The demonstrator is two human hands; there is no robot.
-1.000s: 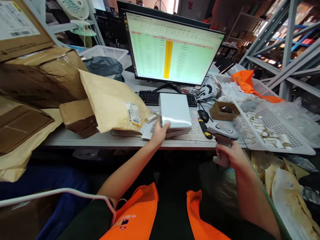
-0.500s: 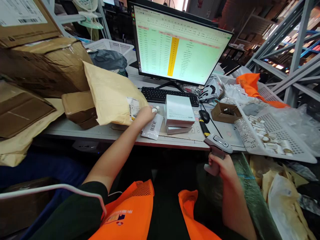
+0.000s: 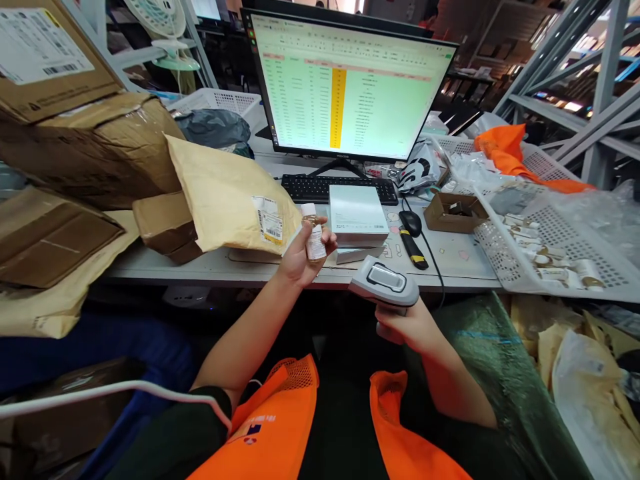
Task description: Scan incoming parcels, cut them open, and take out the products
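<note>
In my left hand (image 3: 297,263) is a small bottle (image 3: 315,241) with a white cap and a white label, held upright with the label facing me. My right hand (image 3: 407,325) is wrapped round the grip of a grey barcode scanner (image 3: 385,281), whose head points left toward the bottle, apart from it. Just behind the bottle stand stacked white boxes (image 3: 358,212). A padded yellow envelope (image 3: 227,193) with a printed label lies left of my left hand.
A monitor (image 3: 350,87) stands behind a black keyboard (image 3: 310,189). Right of the boxes are a mouse (image 3: 411,223), a black-and-yellow cutter (image 3: 413,249), a small open carton (image 3: 455,212) and a white basket (image 3: 505,267) of small items. Cardboard boxes (image 3: 115,147) crowd the left.
My left hand has lifted the bottle off the desk beside the envelope and turned its label toward me. My right hand has brought the scanner up and left, closer to the bottle.
</note>
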